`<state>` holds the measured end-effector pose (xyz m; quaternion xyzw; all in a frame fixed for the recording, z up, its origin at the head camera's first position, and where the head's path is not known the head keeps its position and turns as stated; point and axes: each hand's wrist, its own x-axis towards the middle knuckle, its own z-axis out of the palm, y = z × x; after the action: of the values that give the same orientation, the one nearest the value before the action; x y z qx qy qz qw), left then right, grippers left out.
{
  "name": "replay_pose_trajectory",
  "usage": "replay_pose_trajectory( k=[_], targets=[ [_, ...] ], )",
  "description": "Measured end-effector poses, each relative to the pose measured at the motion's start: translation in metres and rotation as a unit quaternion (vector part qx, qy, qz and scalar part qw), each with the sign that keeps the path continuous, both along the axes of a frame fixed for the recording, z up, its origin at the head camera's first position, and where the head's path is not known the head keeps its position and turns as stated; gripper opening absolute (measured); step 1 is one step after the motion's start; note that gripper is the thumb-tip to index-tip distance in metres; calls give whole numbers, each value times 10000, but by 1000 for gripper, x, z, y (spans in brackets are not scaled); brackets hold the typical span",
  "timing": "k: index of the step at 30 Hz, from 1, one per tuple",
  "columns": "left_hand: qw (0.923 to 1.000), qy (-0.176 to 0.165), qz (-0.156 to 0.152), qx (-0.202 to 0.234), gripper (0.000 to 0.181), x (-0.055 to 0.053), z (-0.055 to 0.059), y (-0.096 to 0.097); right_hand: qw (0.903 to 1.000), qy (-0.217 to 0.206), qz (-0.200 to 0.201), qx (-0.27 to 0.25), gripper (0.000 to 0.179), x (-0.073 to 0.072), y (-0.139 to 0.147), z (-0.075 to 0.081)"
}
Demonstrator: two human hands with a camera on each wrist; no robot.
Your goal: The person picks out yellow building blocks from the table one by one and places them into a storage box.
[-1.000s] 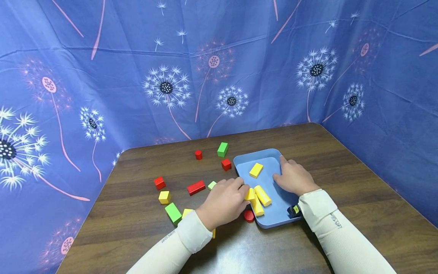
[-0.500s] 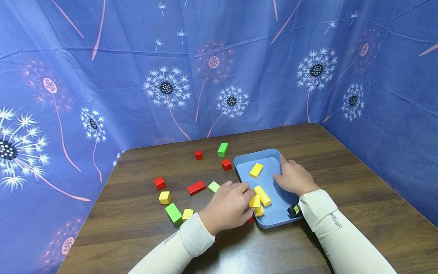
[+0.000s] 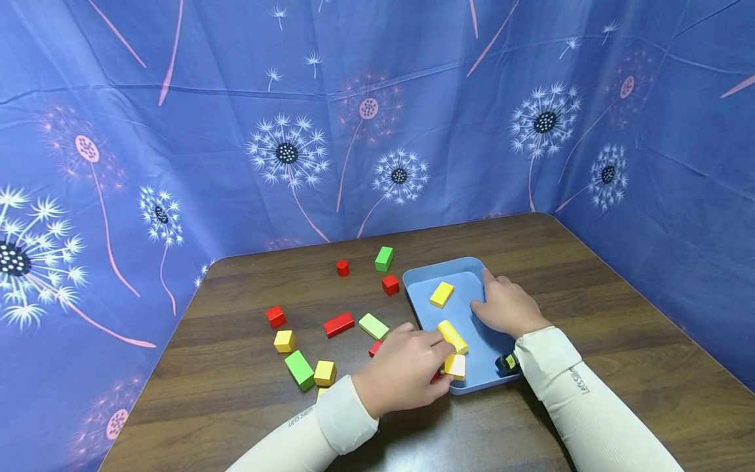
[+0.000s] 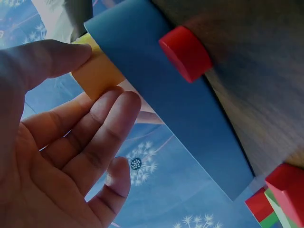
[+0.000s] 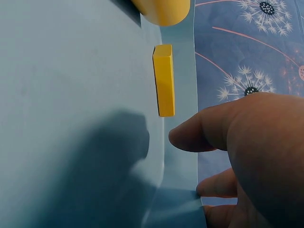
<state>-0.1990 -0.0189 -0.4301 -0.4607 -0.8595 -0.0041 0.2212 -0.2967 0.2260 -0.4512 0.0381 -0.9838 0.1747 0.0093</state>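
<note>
My left hand pinches a small yellow block between thumb and fingertips, over the near left part of the blue tray. In the left wrist view, the held block overlaps the rim, and a short red cylinder lies outside the tray wall. My right hand holds the tray's right rim, its thumb on the inner side and its fingers over the outside. Inside the tray lie a yellow cylinder and a flat yellow block, also seen in the right wrist view.
Left of the tray, the wooden table bears scattered pieces: a long red block, a light green block, a green block, yellow cubes and several others. A blue patterned cloth hangs behind.
My left hand has shifted right and toward me, carrying the yellow block farther over the tray. A small red block beside the hand has come into view. The right hand stays put.
</note>
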Motion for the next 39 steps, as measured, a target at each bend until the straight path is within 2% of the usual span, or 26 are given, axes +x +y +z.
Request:
replay_pose_trajectory(
  k=[8, 16, 30, 39],
  targets=[
    [9997, 62, -34, -222, 17, 4, -2, 2, 10000, 29, -17, -1, 85, 1, 0, 1],
    [9996, 175, -98, -194, 18, 5, -6, 2, 10000, 3, -23, -13, 85, 2, -2, 2],
    [9988, -255, -188, -369, 13, 5, -11, 5, 10000, 31, -77, -31, 84, 2, -1, 1],
    [9983, -275, -142, -502, 14, 6, -12, 5, 10000, 21, -58, -26, 84, 2, -1, 1]
  ],
)
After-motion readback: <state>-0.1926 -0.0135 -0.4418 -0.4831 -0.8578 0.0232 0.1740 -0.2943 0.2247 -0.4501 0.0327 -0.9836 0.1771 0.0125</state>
